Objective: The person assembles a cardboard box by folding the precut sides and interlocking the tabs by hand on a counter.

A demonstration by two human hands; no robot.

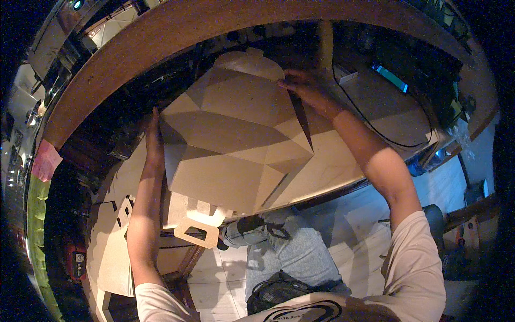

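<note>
A large folded piece of brown cardboard (230,129), creased into slanted panels like a partly folded carton, lies across the desk in front of me. A rounded flap (249,65) sticks out at its far end. Along the cardboard's left edge my left hand (154,131) lies flat, seen edge-on with its fingers pointing away from me. At the far right edge, the fingertips of my right hand (311,94) pinch the cardboard near the rounded flap. The undersides of both hands are hidden.
Near my left forearm lie a cut-out cardboard handle piece (198,228) and another flat cardboard sheet (113,257). A lit phone (390,78) and a black cable (370,124) are at the right. A curved wooden shelf edge (161,37) arches across the far side.
</note>
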